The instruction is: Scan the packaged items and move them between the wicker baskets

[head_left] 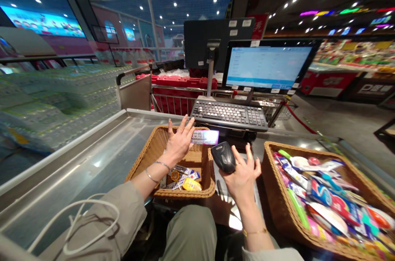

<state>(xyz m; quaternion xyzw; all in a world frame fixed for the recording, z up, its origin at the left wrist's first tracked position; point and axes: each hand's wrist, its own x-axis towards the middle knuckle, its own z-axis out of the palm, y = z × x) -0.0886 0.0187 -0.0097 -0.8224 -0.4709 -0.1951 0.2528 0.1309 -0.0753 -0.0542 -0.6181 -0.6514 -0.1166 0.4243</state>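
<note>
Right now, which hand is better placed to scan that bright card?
Probably right: your right hand holds the black handheld scanner, close to the bright card beside your left hand.

Text on the checkout monitor (268,67) is too small to read. The wicker basket (269,178) runs off the lower right edge. The packet (205,137) beside the left hand (180,141) is blurred, its print illegible.
</note>
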